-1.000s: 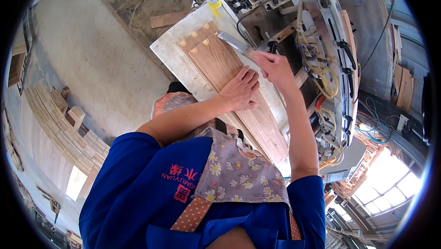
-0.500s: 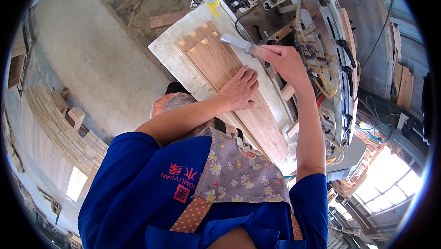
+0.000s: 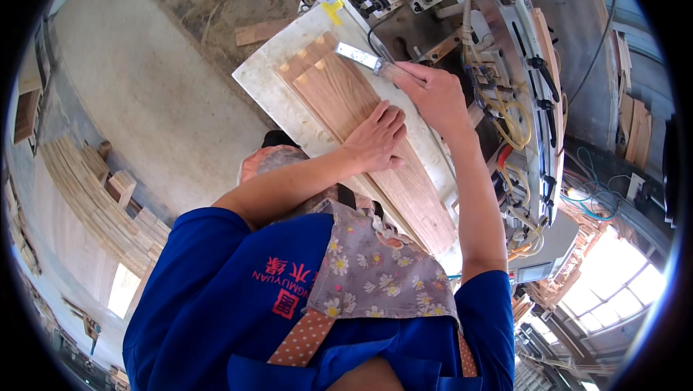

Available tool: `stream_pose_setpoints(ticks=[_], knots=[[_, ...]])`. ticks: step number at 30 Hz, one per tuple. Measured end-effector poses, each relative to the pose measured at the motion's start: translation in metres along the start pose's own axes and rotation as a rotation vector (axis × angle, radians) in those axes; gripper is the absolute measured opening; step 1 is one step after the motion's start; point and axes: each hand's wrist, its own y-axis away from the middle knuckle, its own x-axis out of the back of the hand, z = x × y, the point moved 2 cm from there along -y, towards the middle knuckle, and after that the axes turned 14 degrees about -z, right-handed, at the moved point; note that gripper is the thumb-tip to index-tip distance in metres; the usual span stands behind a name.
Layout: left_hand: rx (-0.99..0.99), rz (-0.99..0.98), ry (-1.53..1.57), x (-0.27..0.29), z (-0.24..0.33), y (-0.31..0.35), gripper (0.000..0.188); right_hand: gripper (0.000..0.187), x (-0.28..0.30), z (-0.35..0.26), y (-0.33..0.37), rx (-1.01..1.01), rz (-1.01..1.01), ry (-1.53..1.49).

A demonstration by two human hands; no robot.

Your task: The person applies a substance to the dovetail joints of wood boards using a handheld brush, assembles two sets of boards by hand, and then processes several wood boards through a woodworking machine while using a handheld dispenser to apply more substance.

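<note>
A long reddish wooden board (image 3: 339, 95) with several dowel pegs at its far end lies on a white worktop (image 3: 267, 84). My left hand (image 3: 375, 138) presses flat on the board's middle, fingers spread. My right hand (image 3: 432, 91) grips a flat brush (image 3: 364, 57) with a metal ferrule, its bristle end over the board's far right edge near the pegs.
A woodworking machine (image 3: 505, 80) with hoses, cables and control buttons stands right behind the worktop. Stacks of wooden pieces (image 3: 108, 203) lie on the floor at the left. A loose wood offcut (image 3: 260, 30) rests on the concrete floor beyond the worktop.
My right hand has moved the brush farther along the board's right edge toward the pegged end. My left hand has stayed pressed on the board.
</note>
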Motion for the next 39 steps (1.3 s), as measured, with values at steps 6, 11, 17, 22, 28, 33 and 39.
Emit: stream_pose_setpoints(ticks=[6,11,17,22,28,33,39], knots=[[-0.002,-0.002,0.017,-0.003,0.000,-0.002,0.072,0.032,0.009,-0.012,-0.002,-0.048,0.037,0.242],[0.003,-0.001,0.040,-0.005,0.000,-0.002,0.073,0.031,0.008,-0.009,-0.008,0.090,0.094,0.124],[-0.004,-0.016,0.027,-0.003,0.002,-0.002,0.074,0.031,-0.011,-0.010,-0.020,0.054,0.062,0.175],[0.007,-0.021,0.019,-0.003,0.002,-0.002,0.074,0.033,-0.015,-0.007,-0.021,0.121,0.079,0.139],[0.000,-0.047,0.020,-0.002,0.001,-0.002,0.074,0.033,-0.017,-0.012,-0.023,0.084,0.043,0.197],[0.004,-0.018,0.008,-0.004,0.003,-0.002,0.074,0.033,-0.018,-0.002,-0.029,0.027,-0.044,0.033],[0.009,-0.032,0.012,-0.001,0.004,-0.002,0.073,0.033,-0.021,0.013,-0.036,-0.064,-0.233,-0.288]])
